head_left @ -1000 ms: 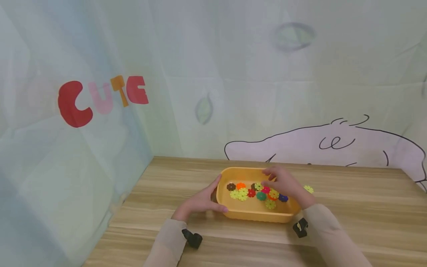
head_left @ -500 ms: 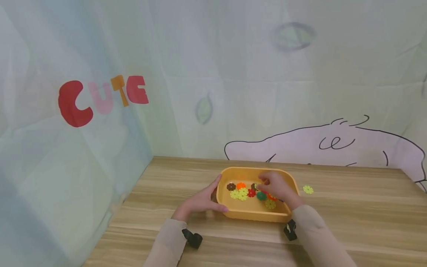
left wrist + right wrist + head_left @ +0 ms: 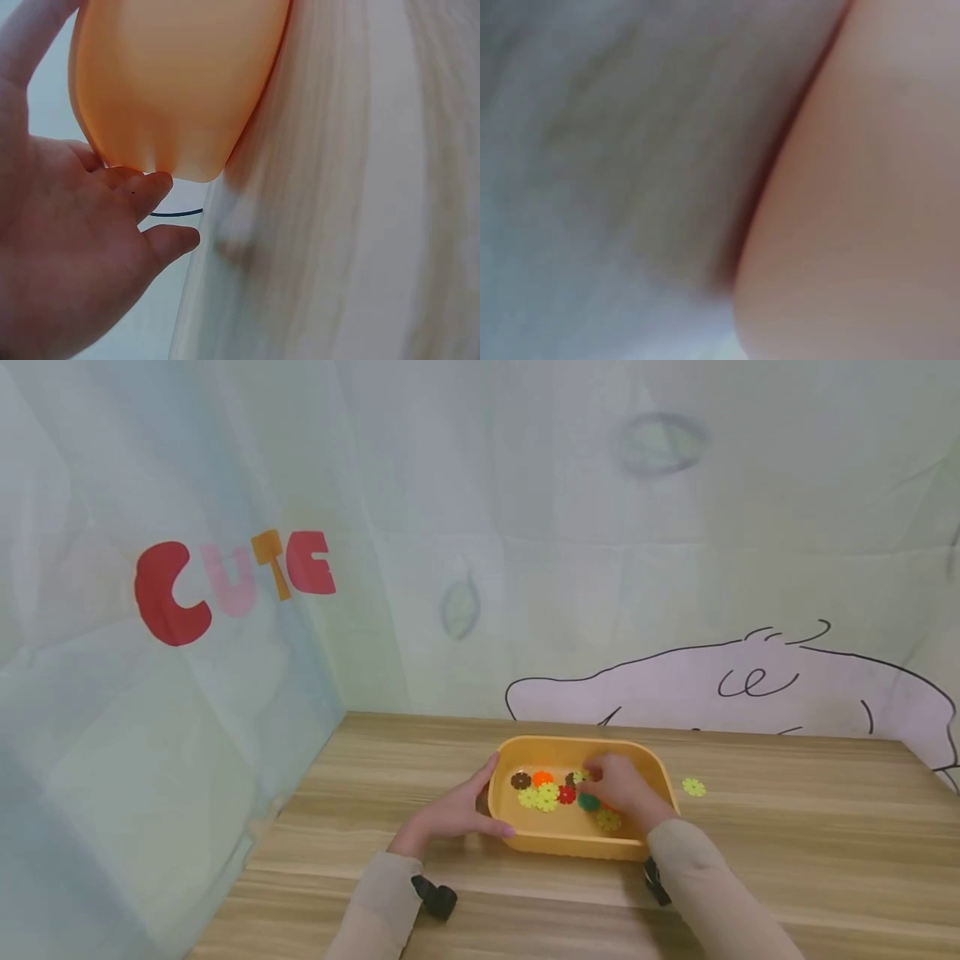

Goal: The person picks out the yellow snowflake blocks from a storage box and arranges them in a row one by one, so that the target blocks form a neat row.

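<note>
A yellow-orange plastic tray (image 3: 555, 845) sits on the table. My left hand (image 3: 452, 812) grips its left end, with the thumb at the front rim and the fingers along the side. In the left wrist view, the left hand (image 3: 82, 232) spreads round the end of the tray (image 3: 180, 82). My right hand (image 3: 621, 787) reaches into the tray, its thumb and fingertips pinching a yellow-green flower disc (image 3: 580, 776). Beside it lie a red flower disc (image 3: 566, 794) and a green flower disc (image 3: 588, 802). The right wrist view shows the tray's outer wall (image 3: 862, 210) close up; no fingers appear there.
Several more discs lie in the tray, among them a brown disc (image 3: 521, 781), an orange disc (image 3: 542, 778) and yellow-green discs (image 3: 547, 800). One loose yellow-green disc (image 3: 693, 787) rests on the wooden table (image 3: 810, 827) right of the tray. A printed cloth backdrop (image 3: 570, 593) stands behind.
My right hand has moved left and down into the tray, and its fingers have come together at the yellow-green disc. The left hand and the tray have stayed put.
</note>
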The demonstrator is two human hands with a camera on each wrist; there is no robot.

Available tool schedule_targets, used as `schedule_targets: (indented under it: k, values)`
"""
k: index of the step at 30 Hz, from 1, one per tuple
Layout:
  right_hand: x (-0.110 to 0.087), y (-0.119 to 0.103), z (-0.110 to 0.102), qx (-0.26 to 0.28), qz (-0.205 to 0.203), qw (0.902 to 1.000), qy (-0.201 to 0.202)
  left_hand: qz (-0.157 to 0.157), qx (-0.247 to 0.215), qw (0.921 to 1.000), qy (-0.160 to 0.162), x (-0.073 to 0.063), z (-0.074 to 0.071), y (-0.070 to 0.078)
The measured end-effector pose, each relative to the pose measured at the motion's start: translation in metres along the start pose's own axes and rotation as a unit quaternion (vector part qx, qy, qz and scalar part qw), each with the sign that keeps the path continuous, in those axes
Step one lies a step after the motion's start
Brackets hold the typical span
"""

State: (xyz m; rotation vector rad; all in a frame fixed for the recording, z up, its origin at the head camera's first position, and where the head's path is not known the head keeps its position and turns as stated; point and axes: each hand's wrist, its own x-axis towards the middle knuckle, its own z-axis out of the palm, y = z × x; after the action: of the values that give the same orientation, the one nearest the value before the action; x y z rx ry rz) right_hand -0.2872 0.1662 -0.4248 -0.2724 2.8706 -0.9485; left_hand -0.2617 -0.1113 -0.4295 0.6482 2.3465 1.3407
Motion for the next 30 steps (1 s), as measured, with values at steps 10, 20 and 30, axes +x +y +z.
schedule_targets:
  k: [10, 20, 30]
  values:
    - [0.0045, -0.0021, 0.0013, -0.013, 0.009, 0.9998, 0.015, -0.006, -0.003, 0.9999, 0.009, -0.0002, 0.0005, 0.0020]
    - [0.0045, -0.0010, 0.0027, -0.012, 0.003, 0.9998, 0.016, -0.007, -0.003, 0.9999, 0.007, 0.0003, 0.0015, 0.0025]
    - [0.0003, -0.0030, 0.0013, -0.006, 0.002, 0.9999, 0.008, -0.003, -0.004, 1.0000, 0.004, 0.0006, 0.0028, -0.0010]
